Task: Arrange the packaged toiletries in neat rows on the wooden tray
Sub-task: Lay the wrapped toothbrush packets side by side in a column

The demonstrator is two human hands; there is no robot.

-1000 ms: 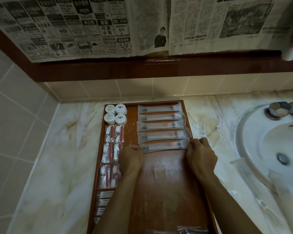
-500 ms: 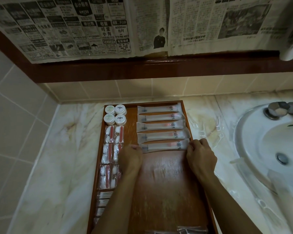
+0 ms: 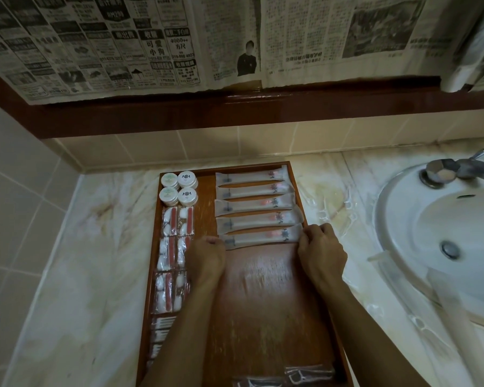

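- We note glazed square wall tiles (image 3: 17,208) at far left, meeting a glossy veined marble counter (image 3: 95,275).
- On it lies the rectangular wooden tray (image 3: 263,308), its grain polished and reddish.
- Its left column holds 4 round white jars (image 3: 179,188), then clear packets of cotton items (image 3: 176,247) in pairs.
- The left hand (image 3: 207,261), fingers curled, pinches the left end of the nearest long frosted sachet (image 3: 260,237).
- That sachet is the 5th in a row of flat, translucent sachets in the tray's far right section.
- The right hand (image 3: 322,251), fingers curled, pinches its right end.
- A smooth white basin (image 3: 430,247) with a metal tap (image 3: 453,170) sits rightmost.
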